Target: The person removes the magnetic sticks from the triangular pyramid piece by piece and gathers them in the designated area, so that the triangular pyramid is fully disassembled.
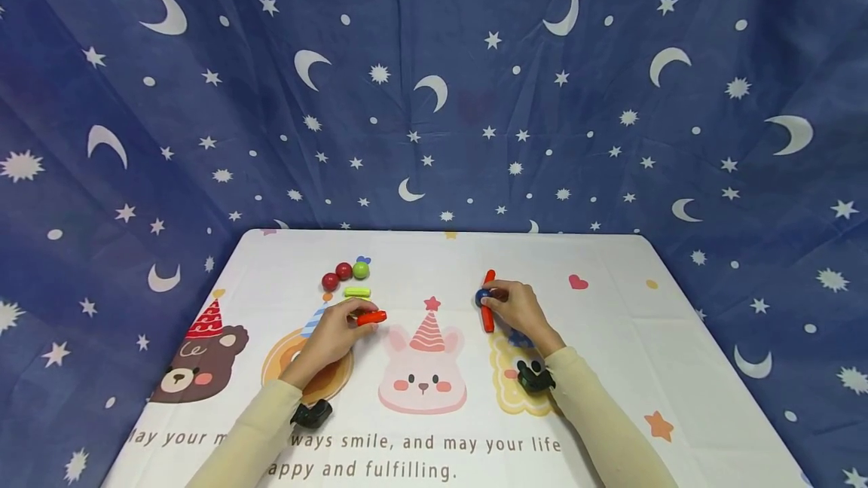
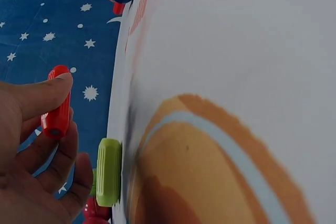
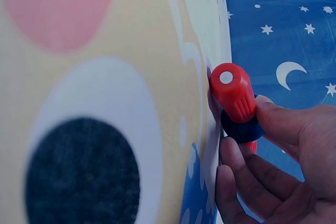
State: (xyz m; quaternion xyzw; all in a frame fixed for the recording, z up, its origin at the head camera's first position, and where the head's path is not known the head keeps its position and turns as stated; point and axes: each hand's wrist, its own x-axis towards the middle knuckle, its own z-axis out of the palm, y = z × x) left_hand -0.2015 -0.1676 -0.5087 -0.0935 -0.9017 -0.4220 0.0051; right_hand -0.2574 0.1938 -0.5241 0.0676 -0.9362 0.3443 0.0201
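Red and off the worktop (image 1: 610,322), the rod (image 1: 372,317) is pinched by the fingers of the left hand (image 1: 335,333), pointing toward the right edge. Well to its right, the fingers of the right hand (image 1: 522,310) grip a ball (image 1: 481,297), whose two bars (image 1: 487,320) run in line toward the far edge.

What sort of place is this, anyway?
Perhaps a staged play corner, though I can't be certain. A blue fabric backdrop with moons and stars hangs behind a white tablecloth printed with cartoon figures, and there are a toy-like blue ball and lime-green rod.
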